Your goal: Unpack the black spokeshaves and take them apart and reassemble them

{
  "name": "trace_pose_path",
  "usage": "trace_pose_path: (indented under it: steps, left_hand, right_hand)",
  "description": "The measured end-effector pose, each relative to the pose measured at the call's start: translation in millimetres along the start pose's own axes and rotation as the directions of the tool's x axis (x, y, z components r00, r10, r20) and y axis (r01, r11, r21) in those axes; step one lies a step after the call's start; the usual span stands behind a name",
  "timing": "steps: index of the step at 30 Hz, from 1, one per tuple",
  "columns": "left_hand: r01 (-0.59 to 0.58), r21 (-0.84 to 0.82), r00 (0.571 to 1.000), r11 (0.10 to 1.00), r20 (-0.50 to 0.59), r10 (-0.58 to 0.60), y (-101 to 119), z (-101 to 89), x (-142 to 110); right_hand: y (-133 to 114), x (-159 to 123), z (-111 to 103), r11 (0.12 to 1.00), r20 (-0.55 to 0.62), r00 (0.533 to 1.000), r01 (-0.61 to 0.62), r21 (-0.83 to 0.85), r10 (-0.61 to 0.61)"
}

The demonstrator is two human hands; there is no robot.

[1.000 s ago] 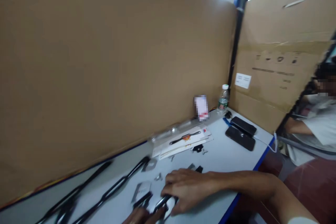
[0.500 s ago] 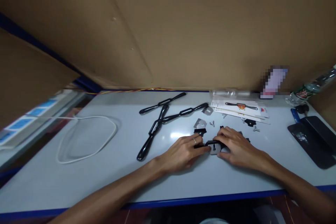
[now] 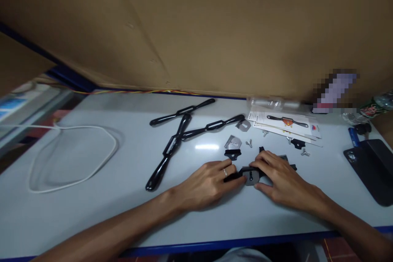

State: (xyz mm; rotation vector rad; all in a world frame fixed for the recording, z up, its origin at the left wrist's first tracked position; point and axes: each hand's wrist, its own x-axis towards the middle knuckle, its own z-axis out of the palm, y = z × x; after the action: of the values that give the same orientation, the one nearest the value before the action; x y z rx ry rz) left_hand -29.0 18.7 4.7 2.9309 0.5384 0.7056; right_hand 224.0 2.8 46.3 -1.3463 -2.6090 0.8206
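One white cable (image 3: 116, 144) lies looped at the left of the worktop (image 3: 73, 206). Next stand three black two-handled tools, lying flat: a far tool (image 3: 185, 110), a near tool (image 3: 168, 151) angled toward the front edge, and a third tool (image 3: 215, 125) to their right. Whether these touch one another cannot be told.

The left hand (image 3: 211, 181), a ring on one finger, grasps the left handle of a fourth black tool (image 3: 236, 176) near the front. Just beyond its fingers lie a black clamp piece (image 3: 232, 154) and a loose metal plate (image 3: 233, 142); a wing screw (image 3: 249, 143) lies to their right.

A slotted grey blade (image 3: 251, 177) sits at the middle of the fourth tool, between the hands. The right hand (image 3: 276, 174) grips the blade and tool frame, thumb at the blade's lower edge; the tool's right handle is largely hidden. Dark parts show partly behind this hand.

Farther right, printed cards (image 3: 284, 123) lie stacked near the back, and a black phone (image 3: 367, 172) rests at the far right.
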Motion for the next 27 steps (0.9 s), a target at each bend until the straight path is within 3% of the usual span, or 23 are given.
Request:
trace_pose_path:
  steps: [23,25,27]
  left_hand:
    - [-0.007,0.011,0.999,1.000,0.044,0.007,2,-0.4,2]
    - [0.001,-0.004,0.999,1.000,0.041,0.000,3,-1.3,2]
    - [0.011,-0.012,0.999,1.000,0.047,-0.011,3,-1.9,2]
  right_hand:
    - [-1,0,-2,1.000,-0.007,1.000,0.018,-0.005,-0.018]
    - [4,-2,-14,0.998,-0.083,0.995,0.053,0.039,-0.050]
    - [15,-7,-31,0.993,-0.278,0.961,0.046,0.105,-0.015]
